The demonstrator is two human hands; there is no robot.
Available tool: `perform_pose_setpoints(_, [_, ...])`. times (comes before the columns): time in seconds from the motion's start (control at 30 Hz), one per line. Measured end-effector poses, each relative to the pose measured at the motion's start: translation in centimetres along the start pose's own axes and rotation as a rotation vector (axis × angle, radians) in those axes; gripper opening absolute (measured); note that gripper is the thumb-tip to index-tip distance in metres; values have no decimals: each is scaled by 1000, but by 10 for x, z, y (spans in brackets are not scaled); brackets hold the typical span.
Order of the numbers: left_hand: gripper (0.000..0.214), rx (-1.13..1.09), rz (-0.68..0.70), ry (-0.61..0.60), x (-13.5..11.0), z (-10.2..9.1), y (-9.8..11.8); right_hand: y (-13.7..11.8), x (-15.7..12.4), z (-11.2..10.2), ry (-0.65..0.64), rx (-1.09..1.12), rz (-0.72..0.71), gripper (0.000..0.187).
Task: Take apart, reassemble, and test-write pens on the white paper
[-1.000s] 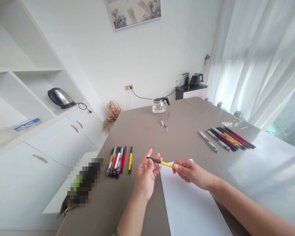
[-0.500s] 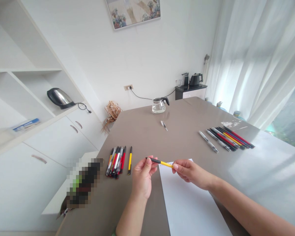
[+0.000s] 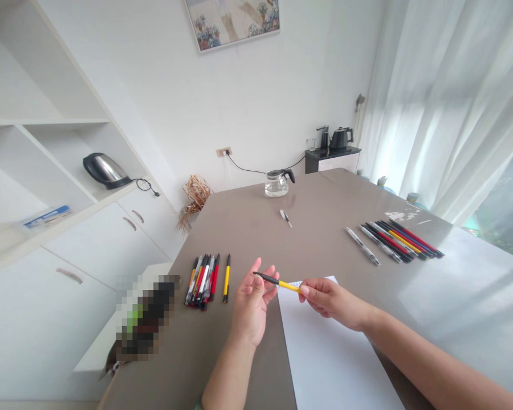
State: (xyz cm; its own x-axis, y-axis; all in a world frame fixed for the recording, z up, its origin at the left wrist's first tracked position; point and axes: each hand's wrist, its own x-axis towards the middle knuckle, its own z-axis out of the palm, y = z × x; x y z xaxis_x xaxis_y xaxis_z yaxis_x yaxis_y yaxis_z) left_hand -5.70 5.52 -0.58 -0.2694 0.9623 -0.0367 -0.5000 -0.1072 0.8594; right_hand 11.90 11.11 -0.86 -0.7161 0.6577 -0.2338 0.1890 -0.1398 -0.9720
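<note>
My right hand [image 3: 329, 299] pinches the yellow end of a yellow-and-black pen [image 3: 277, 282] and holds it level above the table. My left hand [image 3: 252, 302] is raised palm up at the pen's black tip, fingers spread apart, the thumb just under the tip. A white sheet of paper [image 3: 333, 359] lies below my right hand. A bundle of several pens [image 3: 203, 279] and a single yellow pen [image 3: 226, 277] lie left of my left hand.
A row of several pens [image 3: 395, 240] lies on the right of the brown table [image 3: 316, 228]. A small pen [image 3: 285, 217] and a glass carafe [image 3: 277, 183] stand further back. White cabinets and shelves with a kettle [image 3: 105, 169] are on the left. A blurred patch [image 3: 143, 319] sits near the table's left edge.
My left hand closed its fingers on the pen's black tip half a second ago, then spread them again. The right hand and pen have hardly moved.
</note>
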Motion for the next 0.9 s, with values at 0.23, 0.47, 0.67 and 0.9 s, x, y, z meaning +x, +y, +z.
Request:
perform_pose_setpoints(0.23, [13, 30, 40, 110, 3, -3, -2, -1, -2, -1, 0, 4, 9, 42])
perform_pose_setpoints(0.47, [34, 27, -56, 11, -1, 3, 2, -4, -3, 0, 22, 1, 8, 42])
perform_pose_setpoints(0.67, [30, 69, -13, 51, 0, 4, 4, -1, -2, 4, 29, -70, 18, 35])
perform_pose_setpoints(0.9, [31, 304, 50, -12, -4, 5, 4, -6, -3, 12, -19, -81, -55, 31])
